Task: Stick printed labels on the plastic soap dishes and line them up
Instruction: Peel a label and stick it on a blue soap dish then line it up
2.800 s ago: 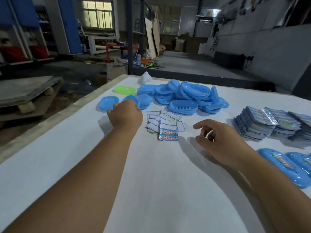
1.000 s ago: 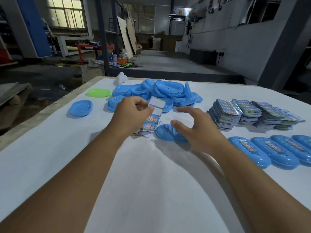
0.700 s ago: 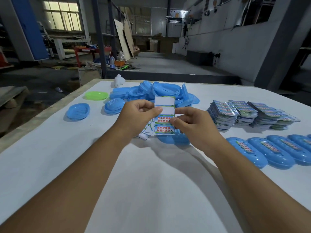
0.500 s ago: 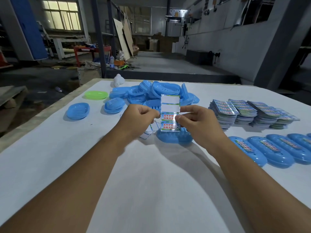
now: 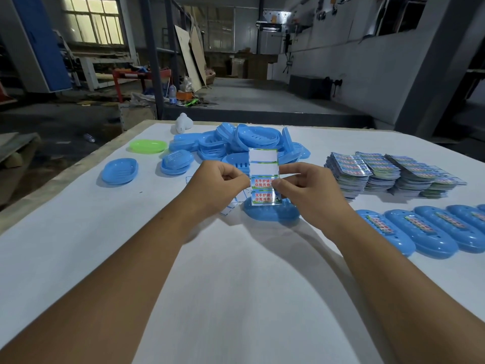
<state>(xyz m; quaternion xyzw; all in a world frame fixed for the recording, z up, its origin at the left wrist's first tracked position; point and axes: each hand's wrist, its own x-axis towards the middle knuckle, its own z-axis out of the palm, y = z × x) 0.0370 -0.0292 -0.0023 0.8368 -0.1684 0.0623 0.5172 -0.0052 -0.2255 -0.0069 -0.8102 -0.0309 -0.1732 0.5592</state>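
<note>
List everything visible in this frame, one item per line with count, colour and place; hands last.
label sheet: one, two blank white slots above two printed labels, held upright between both hands
soap dish under the sheet: one, blue, on the table below the hands
heap of soap dishes: count unclear, blue, far centre
single soap dish: one, blue, far left
green soap dish: one, beyond it
labelled soap dishes: at least four in a row, blue, right edge
stacks of label sheets: several, right
spent backing sheets: few, white, under the left hand
white object: one, far edge
table: white
left hand: pinches the sheet's left edge
right hand: pinches a label on its right edge
</note>
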